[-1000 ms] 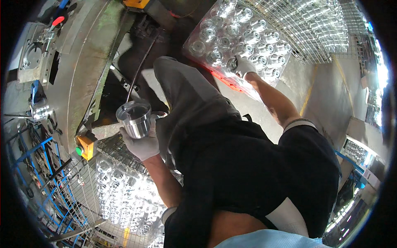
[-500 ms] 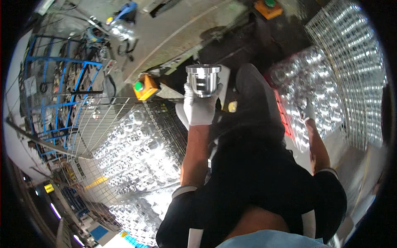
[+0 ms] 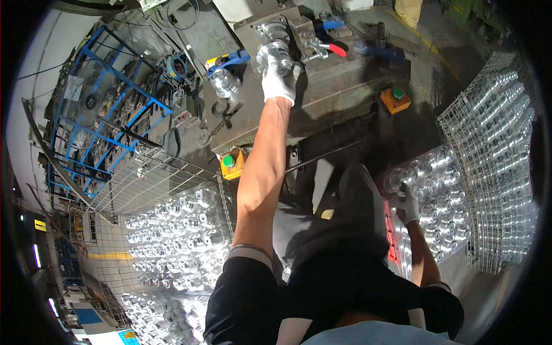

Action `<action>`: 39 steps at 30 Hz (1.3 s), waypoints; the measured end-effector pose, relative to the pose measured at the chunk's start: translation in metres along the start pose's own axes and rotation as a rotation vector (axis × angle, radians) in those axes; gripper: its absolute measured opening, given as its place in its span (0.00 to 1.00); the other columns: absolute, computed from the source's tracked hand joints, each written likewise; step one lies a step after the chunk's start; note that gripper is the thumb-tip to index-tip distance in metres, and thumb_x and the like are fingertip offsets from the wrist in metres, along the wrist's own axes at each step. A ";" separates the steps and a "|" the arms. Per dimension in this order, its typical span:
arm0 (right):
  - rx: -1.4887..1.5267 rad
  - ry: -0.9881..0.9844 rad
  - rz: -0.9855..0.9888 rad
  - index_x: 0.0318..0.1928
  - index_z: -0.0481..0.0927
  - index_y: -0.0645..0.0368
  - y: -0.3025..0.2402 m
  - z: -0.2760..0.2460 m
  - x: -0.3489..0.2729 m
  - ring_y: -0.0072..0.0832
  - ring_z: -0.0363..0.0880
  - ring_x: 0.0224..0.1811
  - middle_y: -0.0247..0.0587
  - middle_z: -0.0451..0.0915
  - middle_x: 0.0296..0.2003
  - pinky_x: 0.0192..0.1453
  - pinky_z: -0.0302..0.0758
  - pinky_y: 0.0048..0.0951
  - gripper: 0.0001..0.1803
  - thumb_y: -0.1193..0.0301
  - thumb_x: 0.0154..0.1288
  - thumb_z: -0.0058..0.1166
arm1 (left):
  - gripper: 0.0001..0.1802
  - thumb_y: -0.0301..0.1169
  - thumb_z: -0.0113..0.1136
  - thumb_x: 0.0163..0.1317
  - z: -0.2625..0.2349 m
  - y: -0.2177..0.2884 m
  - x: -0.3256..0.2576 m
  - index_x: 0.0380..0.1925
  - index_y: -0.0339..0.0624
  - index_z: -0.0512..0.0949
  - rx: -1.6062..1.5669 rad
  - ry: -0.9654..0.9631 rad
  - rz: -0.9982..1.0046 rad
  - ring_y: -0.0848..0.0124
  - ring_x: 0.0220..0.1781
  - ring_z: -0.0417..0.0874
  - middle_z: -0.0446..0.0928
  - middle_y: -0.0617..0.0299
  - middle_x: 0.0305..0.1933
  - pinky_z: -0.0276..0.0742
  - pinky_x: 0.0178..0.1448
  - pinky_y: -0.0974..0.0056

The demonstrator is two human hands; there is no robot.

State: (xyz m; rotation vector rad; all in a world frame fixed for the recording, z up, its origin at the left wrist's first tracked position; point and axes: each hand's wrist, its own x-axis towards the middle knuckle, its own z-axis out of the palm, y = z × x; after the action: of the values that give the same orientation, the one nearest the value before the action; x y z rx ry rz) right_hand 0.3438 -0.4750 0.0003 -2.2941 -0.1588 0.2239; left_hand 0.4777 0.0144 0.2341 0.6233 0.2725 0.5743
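Note:
My left hand (image 3: pixel 279 86), in a white glove, reaches forward over the machine table. It is closed around a shiny metal cup-shaped part (image 3: pixel 272 56) with a flanged rim. The part is right at a metal fixture (image 3: pixel 244 27) on the table; whether it is seated there I cannot tell. My right hand (image 3: pixel 406 208), also gloved, is down at the right among similar metal parts (image 3: pixel 441 215) in a red crate (image 3: pixel 393 238). Its fingers are at the parts along the crate's near-left side, partly in shadow, so their grip is unclear.
A red-handled toggle clamp (image 3: pixel 330 50) stands right of the fixture. Orange boxes with green buttons (image 3: pixel 232 165) (image 3: pixel 395 100) flank the table front. A wire cage (image 3: pixel 155 172) with metal parts stands left, another wire cage (image 3: pixel 486 172) right. A blue rack (image 3: pixel 92 115) is at far left.
My left hand has carried the metal cup-shaped part forward from near my lap to the fixture, tilting it over. My right hand stays at the crate of parts. The view has shifted toward the table.

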 end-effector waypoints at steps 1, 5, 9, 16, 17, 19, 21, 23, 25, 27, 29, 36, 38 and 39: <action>0.148 -0.091 0.081 0.67 0.68 0.62 -0.014 0.001 0.002 0.35 0.78 0.58 0.51 0.78 0.58 0.57 0.76 0.31 0.37 0.67 0.58 0.64 | 0.25 0.48 0.66 0.62 0.005 -0.001 0.014 0.55 0.52 0.74 0.014 0.052 -0.015 0.66 0.54 0.75 0.76 0.65 0.53 0.77 0.58 0.48; 0.246 -0.090 0.003 0.64 0.71 0.60 -0.059 0.006 0.006 0.40 0.80 0.56 0.50 0.80 0.54 0.58 0.75 0.34 0.33 0.62 0.59 0.63 | 0.29 0.49 0.68 0.60 0.023 -0.004 0.038 0.57 0.51 0.71 0.029 0.082 -0.026 0.65 0.46 0.78 0.76 0.62 0.50 0.84 0.44 0.56; 0.212 -0.094 -0.108 0.62 0.73 0.61 -0.092 0.009 0.020 0.40 0.79 0.56 0.52 0.79 0.54 0.60 0.74 0.37 0.30 0.63 0.61 0.61 | 0.33 0.52 0.66 0.61 0.043 -0.002 0.039 0.58 0.43 0.71 -0.023 0.131 -0.024 0.60 0.46 0.80 0.75 0.56 0.55 0.85 0.44 0.57; -0.091 0.194 -0.616 0.63 0.70 0.64 -0.219 0.000 0.078 0.54 0.72 0.60 0.59 0.74 0.57 0.64 0.70 0.45 0.29 0.66 0.64 0.60 | 0.32 0.51 0.74 0.53 0.054 0.011 0.064 0.49 0.40 0.77 0.069 0.333 -0.017 0.62 0.45 0.79 0.78 0.56 0.49 0.85 0.40 0.55; -0.068 0.288 -0.790 0.63 0.69 0.65 -0.247 -0.003 0.101 0.55 0.70 0.60 0.59 0.72 0.59 0.64 0.69 0.46 0.27 0.69 0.65 0.56 | 0.32 0.51 0.75 0.53 0.048 0.012 0.065 0.49 0.40 0.77 0.084 0.318 -0.046 0.62 0.42 0.80 0.79 0.56 0.47 0.84 0.37 0.55; -0.204 0.483 -1.046 0.62 0.69 0.64 -0.307 -0.005 0.157 0.56 0.69 0.60 0.58 0.70 0.60 0.63 0.69 0.48 0.24 0.71 0.67 0.52 | 0.31 0.50 0.74 0.54 0.040 0.015 0.071 0.48 0.40 0.77 0.104 0.242 -0.096 0.61 0.37 0.81 0.80 0.55 0.45 0.83 0.34 0.56; -0.214 0.560 -1.191 0.61 0.70 0.63 -0.361 0.001 0.217 0.54 0.69 0.60 0.57 0.70 0.59 0.62 0.70 0.48 0.24 0.72 0.64 0.53 | 0.30 0.52 0.72 0.55 0.033 0.018 0.073 0.48 0.42 0.77 0.135 0.202 -0.150 0.59 0.36 0.81 0.80 0.55 0.44 0.81 0.34 0.55; -0.266 0.619 -1.153 0.59 0.72 0.61 -0.398 0.010 0.270 0.53 0.73 0.55 0.56 0.73 0.55 0.57 0.73 0.47 0.25 0.74 0.59 0.54 | 0.30 0.56 0.68 0.57 0.029 0.020 0.076 0.48 0.45 0.75 0.177 0.172 -0.205 0.58 0.41 0.80 0.79 0.56 0.44 0.79 0.36 0.53; -0.062 0.427 -0.759 0.57 0.73 0.61 -0.409 0.007 0.313 0.51 0.77 0.49 0.53 0.77 0.51 0.52 0.75 0.46 0.24 0.75 0.57 0.52 | 0.31 0.53 0.70 0.57 0.024 0.020 0.077 0.48 0.39 0.77 0.213 0.139 -0.180 0.60 0.35 0.81 0.80 0.55 0.43 0.80 0.36 0.55; -0.413 0.633 -0.884 0.55 0.74 0.61 -0.407 0.009 0.344 0.50 0.80 0.42 0.51 0.80 0.45 0.48 0.78 0.45 0.22 0.75 0.58 0.50 | 0.32 0.52 0.71 0.57 0.020 0.018 0.080 0.49 0.35 0.77 0.222 0.147 -0.140 0.62 0.35 0.81 0.81 0.55 0.42 0.80 0.38 0.56; -0.345 0.704 -1.102 0.55 0.75 0.62 -0.408 0.020 0.366 0.48 0.82 0.41 0.51 0.82 0.43 0.48 0.78 0.44 0.20 0.74 0.60 0.48 | 0.34 0.53 0.70 0.58 0.018 0.014 0.084 0.51 0.34 0.77 0.216 0.189 -0.091 0.64 0.40 0.81 0.82 0.56 0.42 0.80 0.43 0.57; -0.436 0.406 -0.799 0.53 0.75 0.55 -0.420 0.005 0.377 0.53 0.80 0.43 0.49 0.82 0.45 0.49 0.77 0.46 0.16 0.67 0.66 0.47 | 0.29 0.56 0.59 0.64 0.017 0.040 0.058 0.46 0.39 0.80 0.796 0.256 -0.031 0.66 0.38 0.79 0.81 0.60 0.41 0.76 0.42 0.60; -0.128 0.338 -0.675 0.50 0.75 0.57 -0.399 -0.023 0.349 0.58 0.78 0.44 0.55 0.81 0.42 0.49 0.75 0.49 0.15 0.66 0.65 0.49 | 0.31 0.54 0.55 0.68 -0.004 0.076 0.017 0.48 0.34 0.81 1.137 0.290 0.282 0.68 0.40 0.80 0.83 0.58 0.42 0.75 0.44 0.63; -0.141 0.323 -0.756 0.53 0.74 0.59 -0.375 -0.039 0.328 0.58 0.77 0.46 0.58 0.79 0.44 0.50 0.75 0.49 0.17 0.66 0.65 0.50 | 0.31 0.52 0.54 0.69 -0.023 0.097 -0.013 0.51 0.30 0.80 1.158 0.150 0.519 0.69 0.44 0.81 0.83 0.55 0.46 0.76 0.47 0.66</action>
State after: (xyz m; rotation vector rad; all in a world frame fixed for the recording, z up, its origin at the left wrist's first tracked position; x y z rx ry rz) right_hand 0.6558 -0.1928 0.2687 -2.1995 -0.8645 -0.5549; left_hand 0.4168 0.0818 0.2767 1.8071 0.5995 0.9534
